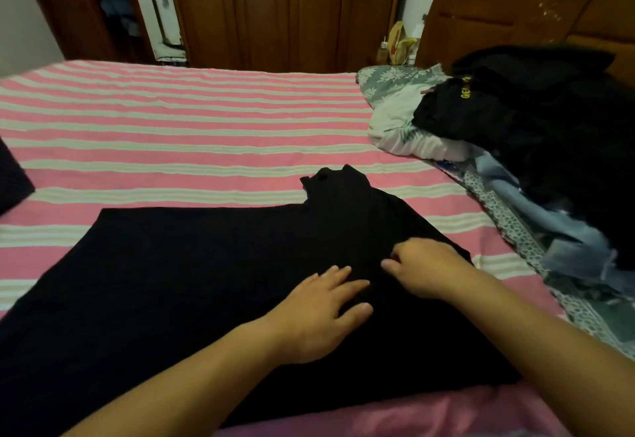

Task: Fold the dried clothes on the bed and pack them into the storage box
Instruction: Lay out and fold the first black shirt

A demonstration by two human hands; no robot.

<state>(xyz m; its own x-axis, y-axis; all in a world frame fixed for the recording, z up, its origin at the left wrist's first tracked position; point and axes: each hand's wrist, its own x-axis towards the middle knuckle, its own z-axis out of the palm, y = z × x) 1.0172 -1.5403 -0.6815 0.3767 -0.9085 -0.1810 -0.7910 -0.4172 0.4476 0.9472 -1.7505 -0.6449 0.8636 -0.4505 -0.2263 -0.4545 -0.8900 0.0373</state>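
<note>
Both forearms reach in; left hand point(321, 313) presses flat on the shirt point(192, 285), right hand point(424, 270) pinches its fabric. Shirt's long axis runs from 8 to 1 o'clock, collar far.

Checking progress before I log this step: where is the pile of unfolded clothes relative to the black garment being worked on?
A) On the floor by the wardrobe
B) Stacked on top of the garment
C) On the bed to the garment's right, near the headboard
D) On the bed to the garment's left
C: the pile of clothes lies on the bed's right side by the headboard, apart from the black garment spread under both hands.
</note>
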